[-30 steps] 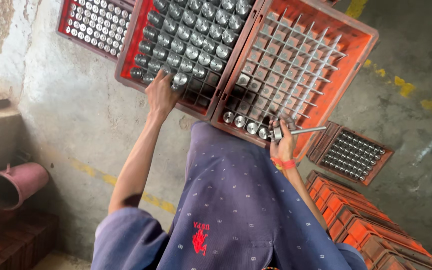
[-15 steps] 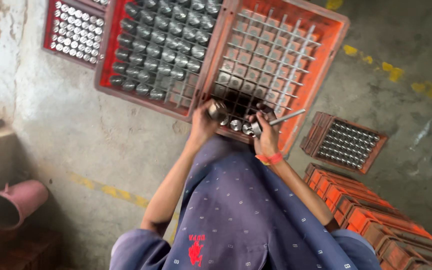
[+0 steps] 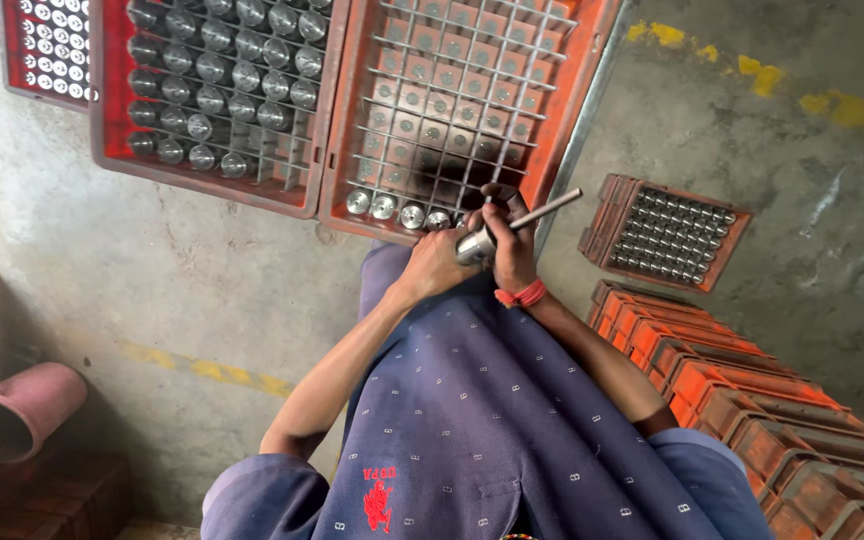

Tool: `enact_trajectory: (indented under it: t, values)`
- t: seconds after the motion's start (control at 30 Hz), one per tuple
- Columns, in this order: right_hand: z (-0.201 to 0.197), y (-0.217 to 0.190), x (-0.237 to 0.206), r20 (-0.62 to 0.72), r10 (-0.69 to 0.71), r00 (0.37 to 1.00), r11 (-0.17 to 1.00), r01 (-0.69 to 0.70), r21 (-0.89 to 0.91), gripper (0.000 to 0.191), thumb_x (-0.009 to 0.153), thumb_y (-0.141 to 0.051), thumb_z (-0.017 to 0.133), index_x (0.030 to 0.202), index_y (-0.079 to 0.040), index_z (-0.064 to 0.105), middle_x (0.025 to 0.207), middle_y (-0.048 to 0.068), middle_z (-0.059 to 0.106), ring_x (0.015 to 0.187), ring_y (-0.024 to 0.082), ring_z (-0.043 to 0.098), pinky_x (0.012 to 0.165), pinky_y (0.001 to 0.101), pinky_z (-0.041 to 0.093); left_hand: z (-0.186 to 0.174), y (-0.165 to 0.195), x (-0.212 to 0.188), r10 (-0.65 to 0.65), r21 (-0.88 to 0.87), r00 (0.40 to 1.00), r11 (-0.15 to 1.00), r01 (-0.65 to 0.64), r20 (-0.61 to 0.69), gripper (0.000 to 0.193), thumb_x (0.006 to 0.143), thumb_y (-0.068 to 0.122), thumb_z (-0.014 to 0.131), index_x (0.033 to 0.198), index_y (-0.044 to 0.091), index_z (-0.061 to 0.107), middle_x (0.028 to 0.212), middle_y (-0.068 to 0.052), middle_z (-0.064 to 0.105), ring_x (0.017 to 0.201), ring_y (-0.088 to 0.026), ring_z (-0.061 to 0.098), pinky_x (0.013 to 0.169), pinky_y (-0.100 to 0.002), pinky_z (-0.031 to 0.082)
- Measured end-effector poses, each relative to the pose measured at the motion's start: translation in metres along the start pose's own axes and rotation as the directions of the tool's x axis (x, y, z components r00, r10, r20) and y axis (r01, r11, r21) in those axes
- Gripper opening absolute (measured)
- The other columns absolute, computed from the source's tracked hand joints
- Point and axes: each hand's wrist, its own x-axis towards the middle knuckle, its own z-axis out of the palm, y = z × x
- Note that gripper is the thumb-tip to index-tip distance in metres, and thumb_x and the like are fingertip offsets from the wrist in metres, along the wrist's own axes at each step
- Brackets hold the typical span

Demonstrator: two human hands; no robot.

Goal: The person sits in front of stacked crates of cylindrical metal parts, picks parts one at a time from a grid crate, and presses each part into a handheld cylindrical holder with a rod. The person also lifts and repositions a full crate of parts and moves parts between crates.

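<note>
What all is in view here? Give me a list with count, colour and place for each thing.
Gridded crate: one, orange, top centre, mostly empty, a few metal pieces along its near row.
Filled crate: one, red, top left, many silver cylinders.
Small-part crate: one, red, far top left corner.
Small crate: one, brown-orange, right on the floor, holding shiny parts.
Stacked crates: several, orange, lower right.
Pipe piece: one, pink, lower left.
Metal cylinder: one, silver, between both hands.
Rod: one, grey, in the right hand.
Left hand: on the cylinder.
Right hand: red wristband, gripping the rod.
</note>
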Motion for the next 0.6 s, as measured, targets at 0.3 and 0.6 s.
enact_trajectory:
  t: [0.3, 0.6]
  values:
    - [-0.076, -0.002, 0.032, -0.268, -0.103, 0.958, 0.938, 0.183, 0.294, 0.018, 0.103, -0.005, 0.064, 0.120, 0.001, 0.063, 0.085, 0.009, 0.065, 0.082, 0.021, 0.065, 0.084, 0.0347, 0.057, -0.017, 0.003, -0.011, 0.546, 0.303, 0.836, 0.808, -0.505, -0.062, 0.053, 0.089, 0.016, 0.063, 0.141, 0.010, 0.056, 0.111, -0.022, 0.073, 0.094, -0.041, 0.071, 0.082, -0.046, 0.057]
    - [-0.059, 0.021, 0.009, -0.379, 0.034, 0.925, 0.936, 0.104, 0.337, 0.028, 0.098, 0.000, 0.061, 0.126, 0.003, 0.060, 0.091, 0.007, 0.067, 0.084, 0.022, 0.069, 0.080, 0.0380, 0.058, -0.068, -0.039, -0.025, 0.216, 0.161, 0.941, 0.971, -0.178, -0.262, 0.023, 0.090, 0.016, 0.072, 0.112, 0.009, 0.074, 0.099, -0.017, 0.075, 0.086, -0.037, 0.072, 0.073, -0.046, 0.057]
